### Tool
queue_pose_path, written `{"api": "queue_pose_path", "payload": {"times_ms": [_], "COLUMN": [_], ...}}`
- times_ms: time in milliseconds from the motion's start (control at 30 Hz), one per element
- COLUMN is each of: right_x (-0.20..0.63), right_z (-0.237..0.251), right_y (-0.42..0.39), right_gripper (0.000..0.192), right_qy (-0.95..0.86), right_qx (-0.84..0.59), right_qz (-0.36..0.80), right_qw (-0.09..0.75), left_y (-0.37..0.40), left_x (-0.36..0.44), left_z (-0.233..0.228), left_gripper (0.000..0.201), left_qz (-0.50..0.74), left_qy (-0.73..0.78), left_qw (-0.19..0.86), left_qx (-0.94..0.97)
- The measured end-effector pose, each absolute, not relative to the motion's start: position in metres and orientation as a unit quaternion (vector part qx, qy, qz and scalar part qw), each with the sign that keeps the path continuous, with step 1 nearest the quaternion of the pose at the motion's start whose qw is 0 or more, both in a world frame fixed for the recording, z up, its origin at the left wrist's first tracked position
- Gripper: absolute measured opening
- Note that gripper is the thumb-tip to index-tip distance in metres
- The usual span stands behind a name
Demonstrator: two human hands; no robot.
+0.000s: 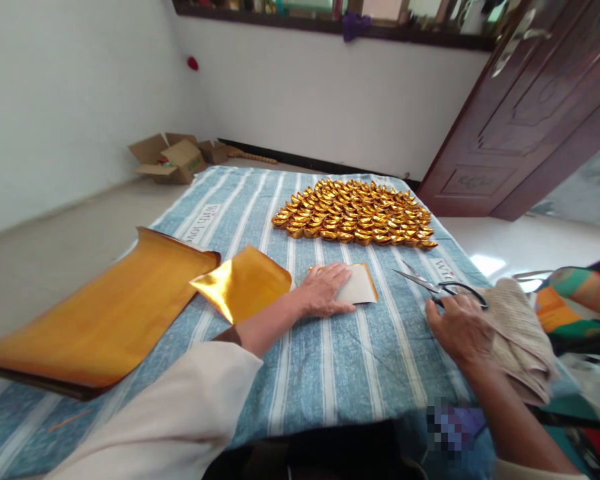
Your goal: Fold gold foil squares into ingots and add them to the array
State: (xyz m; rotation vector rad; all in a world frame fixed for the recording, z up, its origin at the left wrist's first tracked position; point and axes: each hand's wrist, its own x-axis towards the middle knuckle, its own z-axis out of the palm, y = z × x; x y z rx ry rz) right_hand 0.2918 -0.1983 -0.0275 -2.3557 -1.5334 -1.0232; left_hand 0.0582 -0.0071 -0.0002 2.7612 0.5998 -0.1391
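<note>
My left hand (327,290) lies flat, fingers stretched, on a small folded paper (359,285) that is white on top with a gold edge. Beside that wrist is a square of shiny gold foil paper (250,280). My right hand (463,330) has its fingers curled at the black handles of a pair of scissors (433,287). The scissor blades are slightly apart and point left, away from me. Farther back, many folded gold paper ingots (355,213) stand in tight rows.
A large stack of gold paper sheets (95,313) lies at left, overhanging the table edge. A beige towel (517,333) rests by my right wrist. The table wears a blue-and-white striped cloth (330,380). Cardboard boxes (173,160) sit on the floor behind; a brown door (520,113) stands at right.
</note>
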Motion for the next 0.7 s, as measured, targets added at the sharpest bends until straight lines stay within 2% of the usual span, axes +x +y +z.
{"api": "queue_pose_path", "payload": {"times_ms": [100,233,300,367,467,533,600,700], "right_x": [0.289,0.289,0.285,0.275,0.254,0.241,0.235,0.235], "right_z": [-0.035,-0.042,-0.041,-0.035,-0.024,-0.019,-0.017,-0.017], "right_y": [-0.187,-0.188,-0.190,-0.189,-0.177,-0.163,-0.146,-0.124], "right_gripper": [0.027,0.028,0.027,0.031,0.038,0.046,0.052,0.061], "right_qy": [-0.498,-0.499,-0.506,-0.548,-0.633,-0.605,-0.534,-0.470], "right_qx": [-0.795,-0.800,-0.796,-0.770,-0.716,-0.730,-0.762,-0.777], "right_qz": [-0.343,-0.330,-0.326,-0.297,-0.145,-0.020,0.092,0.169], "right_qw": [0.053,0.039,0.067,0.134,0.256,0.316,0.353,0.384], "left_y": [-0.016,-0.022,-0.023,-0.025,-0.027,-0.027,-0.025,-0.018], "left_x": [0.051,0.046,0.045,0.045,0.046,0.048,0.050,0.055], "left_z": [0.001,0.000,-0.002,-0.003,-0.003,0.001,0.009,0.027], "left_gripper": [0.077,0.057,0.045,0.036,0.029,0.023,0.020,0.021], "left_qz": [-0.024,0.024,0.040,0.057,0.092,0.109,0.120,0.129], "left_qy": [0.204,0.177,0.171,0.166,0.164,0.169,0.185,0.214], "left_qw": [0.123,0.087,0.082,0.086,0.105,0.127,0.153,0.204], "left_qx": [0.971,0.980,0.981,0.981,0.977,0.971,0.963,0.947]}}
